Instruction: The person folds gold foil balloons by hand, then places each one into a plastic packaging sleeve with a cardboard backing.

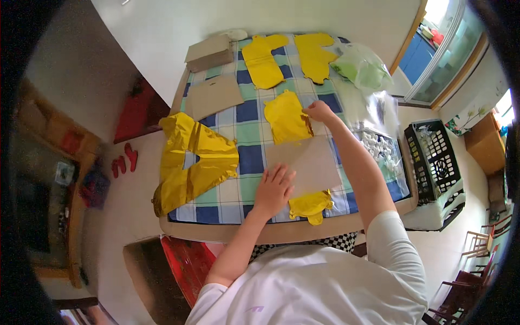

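A deflated gold foil balloon (285, 115) lies on the checked cloth in front of me. A grey-beige cardboard sheet (314, 162) covers its middle, and the balloon's near end (310, 205) sticks out below. My left hand (275, 188) rests flat on the sheet's left part, fingers spread. At the balloon's far right edge, my right hand (319, 111) has its fingertips pinched together on the foil. To the left lies a larger gold foil balloon (208, 154) with a small triangular opening, its near corner reaching the table's edge.
Two more gold balloons (264, 62) (314, 57) lie flat at the back. A cardboard stack (210, 53) and a loose cardboard piece (215, 97) sit at the left. Clear plastic bags (364, 67) line the right side, beside a black crate (436, 154).
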`<state>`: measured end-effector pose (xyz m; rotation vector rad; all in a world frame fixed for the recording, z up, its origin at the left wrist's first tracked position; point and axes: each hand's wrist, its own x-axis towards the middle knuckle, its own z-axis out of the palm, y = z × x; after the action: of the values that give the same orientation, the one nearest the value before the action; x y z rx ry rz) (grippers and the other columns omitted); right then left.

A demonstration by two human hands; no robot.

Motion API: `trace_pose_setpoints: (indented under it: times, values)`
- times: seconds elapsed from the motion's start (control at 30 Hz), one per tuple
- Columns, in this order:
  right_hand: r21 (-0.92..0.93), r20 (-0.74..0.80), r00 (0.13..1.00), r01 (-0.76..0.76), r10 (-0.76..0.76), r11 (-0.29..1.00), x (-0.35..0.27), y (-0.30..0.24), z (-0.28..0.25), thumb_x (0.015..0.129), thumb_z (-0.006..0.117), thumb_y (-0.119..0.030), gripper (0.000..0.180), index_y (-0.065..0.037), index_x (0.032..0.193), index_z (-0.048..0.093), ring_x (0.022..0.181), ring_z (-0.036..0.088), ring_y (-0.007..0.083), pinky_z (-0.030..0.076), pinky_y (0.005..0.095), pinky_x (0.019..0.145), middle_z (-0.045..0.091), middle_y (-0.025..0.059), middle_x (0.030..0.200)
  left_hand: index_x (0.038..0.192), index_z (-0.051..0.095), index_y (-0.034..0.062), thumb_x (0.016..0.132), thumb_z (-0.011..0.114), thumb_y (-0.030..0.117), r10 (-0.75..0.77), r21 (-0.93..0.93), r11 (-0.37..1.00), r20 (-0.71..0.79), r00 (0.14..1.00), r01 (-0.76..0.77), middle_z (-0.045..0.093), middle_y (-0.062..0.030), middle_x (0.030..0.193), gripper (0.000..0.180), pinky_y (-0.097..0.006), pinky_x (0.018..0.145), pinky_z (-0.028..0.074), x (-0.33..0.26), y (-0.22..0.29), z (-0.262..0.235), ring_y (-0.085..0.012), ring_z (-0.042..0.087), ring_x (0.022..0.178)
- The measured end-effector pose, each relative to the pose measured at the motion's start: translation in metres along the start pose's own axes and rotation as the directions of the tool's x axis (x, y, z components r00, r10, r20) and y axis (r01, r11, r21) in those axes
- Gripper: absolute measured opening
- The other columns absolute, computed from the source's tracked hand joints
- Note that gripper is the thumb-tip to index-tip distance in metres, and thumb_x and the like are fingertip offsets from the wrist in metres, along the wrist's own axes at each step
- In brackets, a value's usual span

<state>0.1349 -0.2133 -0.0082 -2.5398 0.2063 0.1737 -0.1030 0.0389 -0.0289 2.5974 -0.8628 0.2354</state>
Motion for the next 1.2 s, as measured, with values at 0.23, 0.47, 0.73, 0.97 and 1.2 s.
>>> trace_pose_setpoints:
  times: [0.23, 0.47, 0.73, 0.97, 1.2]
  values:
    - [0.288, 0.254, 0.967, -0.100, 0.025, 0.952, 0.018, 0.016, -0.007, 0.069, 0.078, -0.026, 0.037, 0.000, 0.095, 0.070, 0.077, 0.063, 0.0165, 0.051, 0.0312, 0.071, 0.067, 0.0056, 0.080, 0.135, 0.047, 0.0179, 0.091, 0.059, 0.027, 0.015, -0.060, 0.998, -0.045, 0.999, -0.018, 0.042, -0.0105, 0.143, 0.047, -0.053, 0.110, 0.029, 0.002, 0.004, 0.001, -0.0311, 0.036, 0.135]
    - [0.446, 0.021, 0.964, 0.228, -0.264, 0.865, -0.048, -0.008, -0.034, 0.082, 0.071, -0.012, 0.013, -0.002, 0.090, 0.067, 0.077, 0.056, 0.0082, 0.047, 0.0255, 0.072, 0.061, -0.0016, 0.076, 0.133, 0.048, 0.0166, 0.090, 0.060, 0.026, -0.012, -0.054, 0.999, -0.030, 0.999, 0.010, 0.042, -0.0114, 0.142, 0.045, -0.055, 0.110, 0.029, 0.003, -0.004, 0.001, -0.0325, 0.038, 0.134]
    - [0.268, -0.265, 0.739, 0.673, -0.619, 0.689, -0.178, 0.046, -0.025, 0.076, 0.066, 0.006, 0.019, -0.002, 0.093, 0.064, 0.100, 0.060, 0.0217, 0.048, 0.0315, 0.089, 0.062, 0.0090, 0.106, 0.133, 0.049, 0.0130, 0.090, 0.057, 0.025, -0.017, -0.013, 1.000, -0.024, 1.000, 0.017, 0.043, -0.0118, 0.143, 0.045, -0.053, 0.112, 0.027, -0.001, -0.002, 0.000, -0.0300, 0.035, 0.137]
    - [0.088, -0.276, 0.776, 0.609, -0.568, 0.789, -0.162, 0.035, -0.013, 0.085, 0.052, 0.004, 0.032, -0.006, 0.114, 0.061, 0.120, 0.053, 0.0326, 0.043, 0.0382, 0.100, 0.057, 0.0144, 0.127, 0.137, 0.046, 0.0100, 0.091, 0.055, 0.024, -0.026, 0.004, 1.000, 0.042, 0.999, 0.026, 0.041, -0.0134, 0.144, 0.049, -0.052, 0.114, 0.022, 0.001, 0.000, -0.002, -0.0313, 0.032, 0.138]
    - [-0.248, -0.031, 0.720, 0.667, -0.693, 0.703, -0.129, 0.002, 0.036, 0.097, 0.047, -0.024, 0.039, -0.007, 0.131, 0.055, 0.133, 0.041, 0.0315, 0.032, 0.0418, 0.111, 0.048, 0.0140, 0.141, 0.135, 0.047, 0.0077, 0.089, 0.056, 0.024, -0.029, -0.029, 0.999, 0.024, 0.999, 0.030, 0.043, -0.0148, 0.142, 0.050, -0.053, 0.113, 0.023, 0.006, 0.003, -0.005, -0.0316, 0.033, 0.137]
